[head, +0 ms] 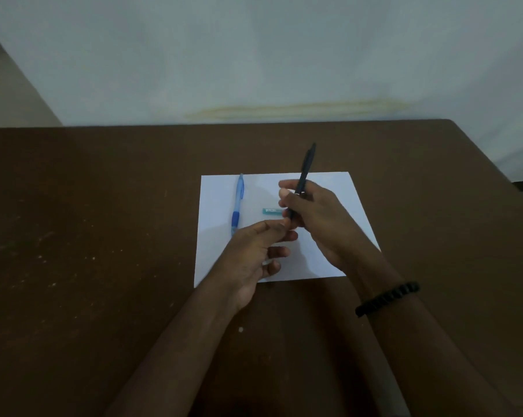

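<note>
I'm working over a brown table (pixel 73 236) whose far edge meets the wall (pixel 254 55) well beyond the grip. Its right corner curves off far to the grip's right. To the left the tabletop runs wide and bare apart from pale specks.

Directly under the grip lies a white sheet (pixel 338 206). Its far edge is just beyond my hands and its near edge just behind my left palm.

My right hand (pixel 314 215) is wrapped around the black pen (pixel 306 164), which is held above the sheet and tilted, its top pointing away and slightly right. My left hand (pixel 251 257) comes up from below, with thumb and forefinger pinching at the pen's lower tip and the other fingers loosely curled.

A dark bracelet (pixel 388 297) sits on my right wrist, behind the grip.

A blue pen (pixel 238 203) lies on the sheet to the left of the grip, well apart from it. A small teal box (pixel 270 210) lies between the two, just beside my right fingers and partly hidden by them.
</note>
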